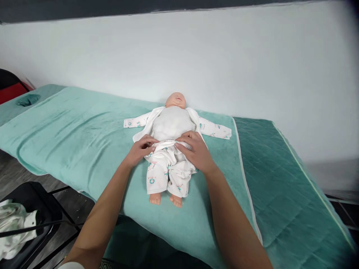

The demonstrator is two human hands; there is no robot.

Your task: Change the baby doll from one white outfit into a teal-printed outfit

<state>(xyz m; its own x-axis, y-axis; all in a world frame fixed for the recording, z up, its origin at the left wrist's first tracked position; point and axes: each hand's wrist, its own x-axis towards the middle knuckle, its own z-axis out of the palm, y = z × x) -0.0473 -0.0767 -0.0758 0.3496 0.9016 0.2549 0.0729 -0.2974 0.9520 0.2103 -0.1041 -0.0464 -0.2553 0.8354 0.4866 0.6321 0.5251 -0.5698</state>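
A baby doll (175, 123) lies on its back with its head toward the wall and its bare feet toward me. It wears an open white patterned jacket (214, 129), its sleeves spread to both sides, and white printed pants (157, 175). My left hand (143, 147) pinches the waistband at the doll's hip on the left. At the other side of the waist, my right hand (195, 149) has its thumb and fingers closed on the same waistband. The fabric is bunched between my hands, and the doll's white torso shows above it.
A light green cover (84, 127) lies over a massage-type bed with a face hole (28, 100). A darker quilted green cover (275, 179) is on the right. A white wall (179, 52) stands behind. A black chair (33, 198) holds crumpled cloth (17, 228) at lower left.
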